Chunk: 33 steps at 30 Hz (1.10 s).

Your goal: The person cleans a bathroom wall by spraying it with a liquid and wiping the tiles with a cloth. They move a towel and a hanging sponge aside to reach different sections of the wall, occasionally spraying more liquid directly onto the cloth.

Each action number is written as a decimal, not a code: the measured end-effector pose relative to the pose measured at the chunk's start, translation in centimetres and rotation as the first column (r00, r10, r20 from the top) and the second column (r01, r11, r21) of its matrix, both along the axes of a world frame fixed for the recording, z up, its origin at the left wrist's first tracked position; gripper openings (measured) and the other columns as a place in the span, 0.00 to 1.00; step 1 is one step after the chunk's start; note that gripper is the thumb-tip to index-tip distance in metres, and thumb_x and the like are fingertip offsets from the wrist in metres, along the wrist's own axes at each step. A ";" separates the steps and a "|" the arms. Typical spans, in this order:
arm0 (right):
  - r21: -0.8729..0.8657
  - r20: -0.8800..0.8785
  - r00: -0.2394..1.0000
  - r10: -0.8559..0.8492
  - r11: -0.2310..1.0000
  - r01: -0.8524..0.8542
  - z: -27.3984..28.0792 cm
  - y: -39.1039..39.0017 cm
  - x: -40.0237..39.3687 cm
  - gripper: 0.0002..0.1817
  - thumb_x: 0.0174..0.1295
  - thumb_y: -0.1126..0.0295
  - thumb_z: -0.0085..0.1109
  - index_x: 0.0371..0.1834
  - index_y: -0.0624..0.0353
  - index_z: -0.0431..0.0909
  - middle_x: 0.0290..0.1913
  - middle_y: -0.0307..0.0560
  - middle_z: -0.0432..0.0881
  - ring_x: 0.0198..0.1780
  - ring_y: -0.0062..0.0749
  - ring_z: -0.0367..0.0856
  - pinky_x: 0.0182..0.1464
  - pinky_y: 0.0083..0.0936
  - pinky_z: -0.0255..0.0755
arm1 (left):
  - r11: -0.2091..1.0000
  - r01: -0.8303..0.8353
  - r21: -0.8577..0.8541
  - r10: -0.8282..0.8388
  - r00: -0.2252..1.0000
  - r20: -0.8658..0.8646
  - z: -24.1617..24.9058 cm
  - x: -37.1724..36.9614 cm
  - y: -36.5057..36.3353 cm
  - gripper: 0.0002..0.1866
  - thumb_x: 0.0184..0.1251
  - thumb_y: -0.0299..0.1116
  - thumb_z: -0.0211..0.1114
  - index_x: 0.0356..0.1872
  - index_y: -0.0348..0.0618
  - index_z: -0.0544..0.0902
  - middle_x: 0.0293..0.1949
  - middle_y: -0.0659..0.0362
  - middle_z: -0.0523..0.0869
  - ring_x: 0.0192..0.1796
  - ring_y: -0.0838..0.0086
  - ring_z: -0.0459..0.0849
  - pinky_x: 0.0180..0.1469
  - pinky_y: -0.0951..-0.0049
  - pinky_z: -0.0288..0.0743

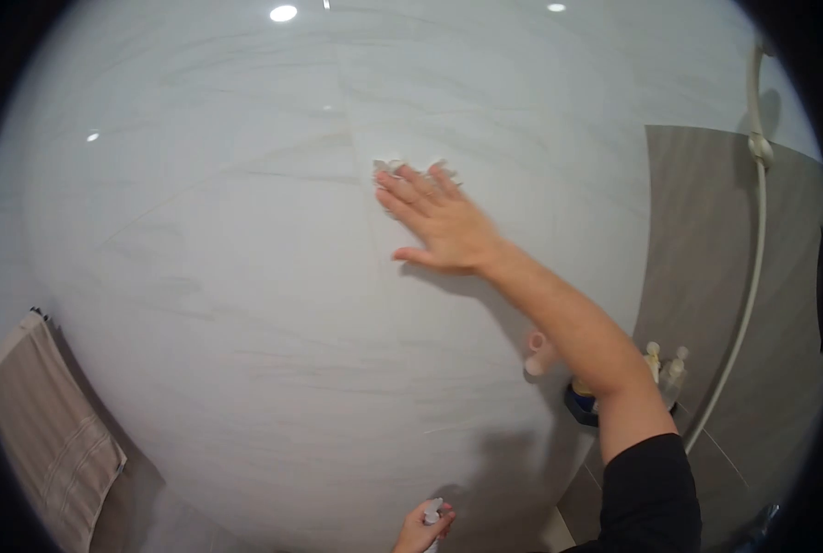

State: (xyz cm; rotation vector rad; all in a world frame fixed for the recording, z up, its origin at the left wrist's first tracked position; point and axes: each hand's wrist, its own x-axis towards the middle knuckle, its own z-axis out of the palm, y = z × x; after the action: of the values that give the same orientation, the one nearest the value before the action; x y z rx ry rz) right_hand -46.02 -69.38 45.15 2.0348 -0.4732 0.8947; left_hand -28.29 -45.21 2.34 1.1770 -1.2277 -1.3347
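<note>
My right hand [439, 221] lies against the marbled wall, fingers spread, pressing a crumpled white wipe [385, 166] to the tiles. Most of the wipe is hidden under the fingers, and only its ragged edges show past the fingertips. Low in the view, my left hand [419, 532] is closed around a small white spray bottle [432, 512]. The bottle's nozzle pokes up above the fingers, while its lower part is cut off by the frame's bottom edge.
A pink holder [537, 355] is fixed to the wall below my right forearm. Behind the arm, a corner shelf [581, 403] carries several bottles [674, 371]. A shower hose [753, 276] hangs at the right. On the left hangs a beige towel [56, 433].
</note>
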 end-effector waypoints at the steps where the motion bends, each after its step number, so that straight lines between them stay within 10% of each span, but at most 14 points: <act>1: -0.021 0.002 1.000 -0.023 1.000 0.023 1.2 -0.1 -1.1 0.46 0.65 0.41 0.59 0.82 0.51 0.55 0.84 0.50 0.49 0.84 0.50 0.45 0.82 0.57 0.39 | 0.999 -0.029 -0.014 0.029 1.000 -0.004 -0.7 0.1 -0.3 0.12 0.74 0.37 0.68 0.50 0.40 0.82 0.27 0.64 0.83 0.26 0.79 0.79 0.29 0.75 0.72; 7: -0.025 0.775 0.603 -0.189 0.944 0.328 10.6 -7.0 -12.0 0.41 0.74 0.46 0.51 0.82 0.59 0.53 0.84 0.57 0.48 0.84 0.55 0.43 0.80 0.57 0.38 | 0.981 -0.185 -0.064 0.172 0.971 -0.166 -9.9 5.4 -0.4 0.22 0.73 0.33 0.68 0.64 0.40 0.78 0.46 0.56 0.87 0.50 0.67 0.85 0.53 0.66 0.80; 10: -0.020 0.785 0.588 -0.195 0.941 0.339 10.4 -6.3 -9.0 0.41 0.75 0.44 0.49 0.82 0.60 0.52 0.84 0.57 0.47 0.84 0.56 0.42 0.79 0.60 0.38 | 0.977 -0.197 -0.083 0.186 0.974 -0.132 -9.4 8.2 -0.2 0.25 0.72 0.32 0.68 0.67 0.40 0.76 0.52 0.54 0.85 0.55 0.64 0.84 0.57 0.61 0.79; 16: 0.046 0.039 0.998 0.051 0.998 -0.053 -0.4 1.1 3.7 0.48 0.65 0.43 0.60 0.81 0.57 0.54 0.85 0.53 0.47 0.84 0.53 0.42 0.81 0.60 0.36 | 0.953 -0.263 0.149 0.258 0.965 0.055 0.5 4.5 0.0 0.27 0.72 0.32 0.69 0.69 0.37 0.74 0.53 0.55 0.85 0.54 0.64 0.85 0.58 0.60 0.79; 19: 0.015 0.013 1.000 0.028 0.999 -0.028 1.4 0.2 3.6 0.48 0.64 0.44 0.60 0.82 0.56 0.53 0.85 0.50 0.46 0.84 0.52 0.43 0.81 0.58 0.36 | 0.992 -0.128 -0.002 0.127 0.986 -0.113 -4.7 4.5 -3.6 0.22 0.74 0.34 0.66 0.65 0.37 0.77 0.48 0.56 0.86 0.50 0.66 0.85 0.54 0.64 0.79; 25: -0.197 0.642 0.762 -0.089 0.941 0.276 14.9 -5.6 -4.3 0.43 0.72 0.43 0.51 0.81 0.60 0.53 0.84 0.54 0.50 0.83 0.54 0.46 0.80 0.56 0.38 | 0.970 -0.133 -0.203 0.130 0.991 -0.028 -0.5 3.6 0.4 0.22 0.75 0.38 0.66 0.63 0.39 0.76 0.47 0.60 0.82 0.46 0.77 0.79 0.48 0.72 0.76; 28: -0.077 0.757 0.648 -0.081 0.974 0.211 17.2 -5.3 -2.6 0.45 0.71 0.43 0.52 0.81 0.63 0.51 0.84 0.57 0.47 0.84 0.55 0.44 0.80 0.57 0.35 | 0.969 -0.142 0.204 0.170 0.977 -0.126 4.4 6.4 2.6 0.27 0.73 0.34 0.67 0.70 0.39 0.73 0.51 0.58 0.84 0.49 0.76 0.81 0.50 0.75 0.78; 30: -0.130 0.659 0.747 -0.090 0.964 0.231 15.7 -4.2 1.2 0.47 0.71 0.41 0.52 0.82 0.63 0.50 0.84 0.59 0.46 0.84 0.55 0.43 0.81 0.58 0.34 | 0.967 -0.254 0.020 0.255 0.966 -0.041 -2.8 8.7 0.7 0.26 0.73 0.33 0.66 0.70 0.40 0.73 0.52 0.58 0.83 0.48 0.75 0.82 0.48 0.74 0.79; 33: -0.154 0.217 0.975 -0.055 0.984 0.089 10.9 0.2 9.5 0.52 0.67 0.38 0.55 0.82 0.62 0.48 0.84 0.59 0.46 0.84 0.55 0.42 0.81 0.58 0.35 | 0.973 -0.232 0.003 0.232 0.972 -0.043 -1.3 10.2 0.0 0.26 0.73 0.34 0.66 0.70 0.40 0.73 0.52 0.58 0.83 0.48 0.75 0.82 0.47 0.74 0.79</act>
State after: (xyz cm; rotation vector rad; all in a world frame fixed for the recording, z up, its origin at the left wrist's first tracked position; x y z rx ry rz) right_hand -36.51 -69.15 56.04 1.7714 -0.5677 1.0766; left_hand -18.04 -45.19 1.04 1.2429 -1.0255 -1.1771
